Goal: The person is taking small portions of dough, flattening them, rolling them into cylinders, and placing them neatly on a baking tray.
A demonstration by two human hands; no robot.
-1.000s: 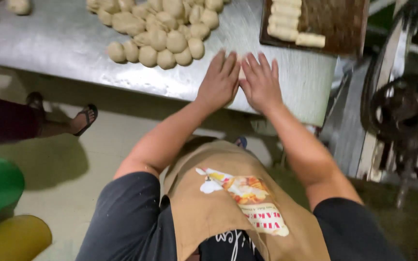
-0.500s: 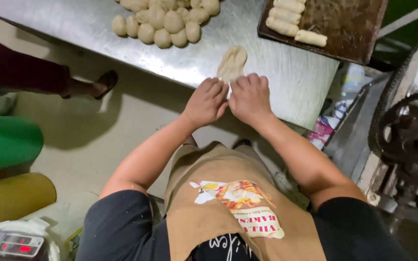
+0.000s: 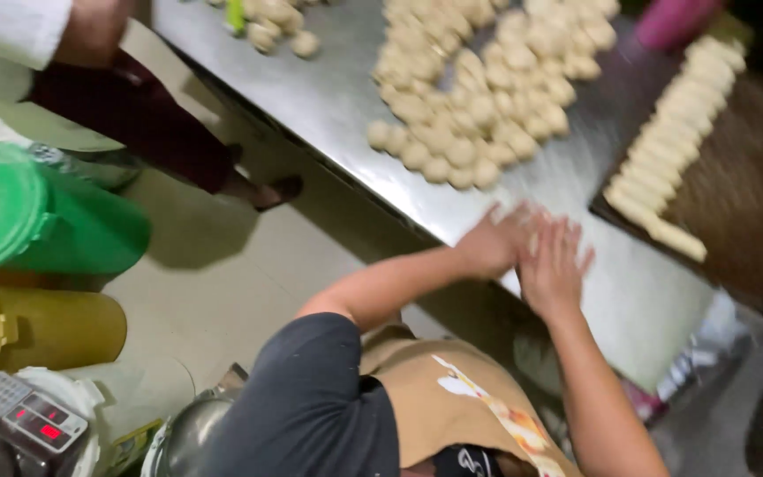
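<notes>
Steel tabletop (image 3: 346, 97) runs across the upper part of our view, dull grey and dusted, with pale floor tiles below it. We have both hands down on it near the table's front edge, side by side and touching: our left hand (image 3: 490, 243) lies flat with the fingers together, our right hand (image 3: 555, 265) is spread with the fingers fanned toward 12 o'clock. A sliver of pale dough (image 3: 534, 240) shows between them, too blurred for us to tell its shape. At 11 o'clock from our hands sits a heap of small round dough balls (image 3: 479, 97), near but apart from them. At 2 o'clock a dark wooden board (image 3: 744, 194) carries a row of pale dough logs (image 3: 664, 155) along its left edge. Far off at 9 o'clock stand a green lidded plastic bin (image 3: 37, 212) and a yellow plastic bin (image 3: 37, 327), with a small digital scale (image 3: 24, 420) below them. Another person's dark red trouser leg (image 3: 134, 119) stands by the table at 10 o'clock.
</notes>
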